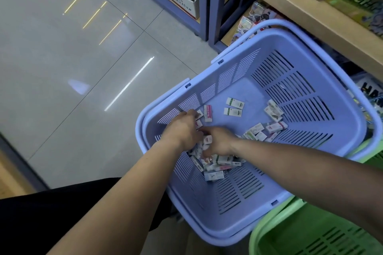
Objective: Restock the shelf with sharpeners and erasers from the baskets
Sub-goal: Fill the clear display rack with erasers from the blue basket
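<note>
Restocking looks barely begun: the left hand and right hand curl their fingers round erasers heaped in the blue basket's near-left corner, others scattered across its floor.

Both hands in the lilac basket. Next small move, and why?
Probably close the right hand on a few of the small boxed erasers heaped under it. The left hand is beside it in the slotted lilac plastic basket, and nothing is visibly lifted yet.
</note>
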